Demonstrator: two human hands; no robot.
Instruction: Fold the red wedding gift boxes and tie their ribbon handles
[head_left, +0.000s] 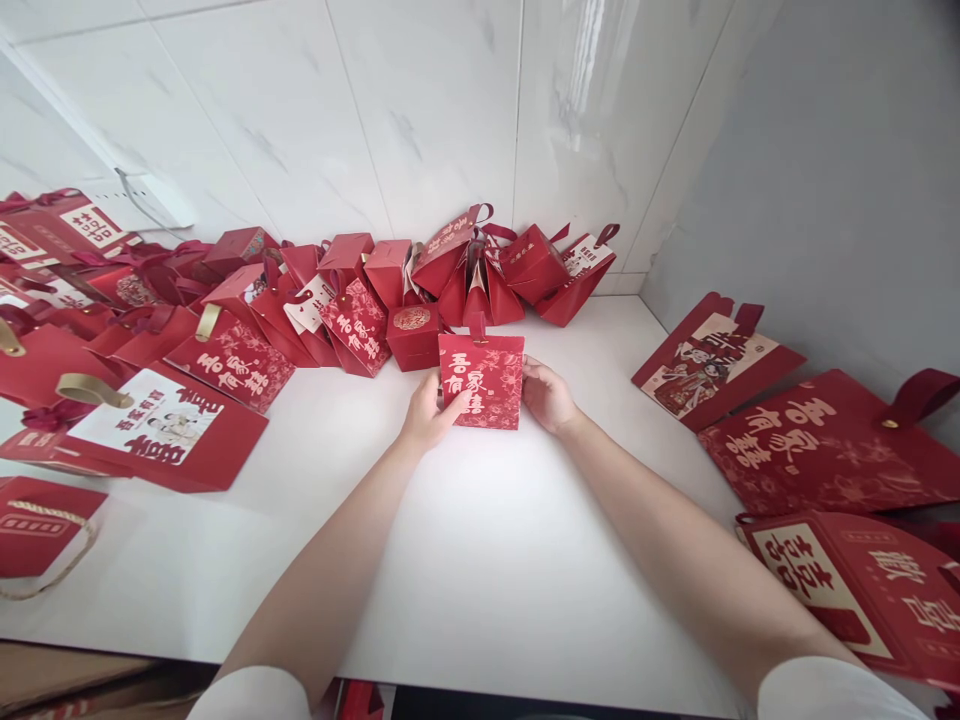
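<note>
A red gift box [495, 385] with gold Chinese lettering, a pale floral pattern and a short red ribbon loop on top is upright in front of me, over the white table. My left hand [433, 412] grips its left side, the thumb lying across the front and the other fingers mostly hidden behind. At the right edge, my right hand [551, 396] holds the box with curled fingers, their tips partly out of sight behind it. Just behind it sits a small red box [414, 337] with a round gold emblem.
Several red gift boxes [349, 255] line the tiled wall [442, 110] and pile up on the left. A larger box [172, 425] with a white panel lies at left. More red boxes [832, 440] lean by the grey side wall [817, 200]. The white table's [480, 590] front edge is near me.
</note>
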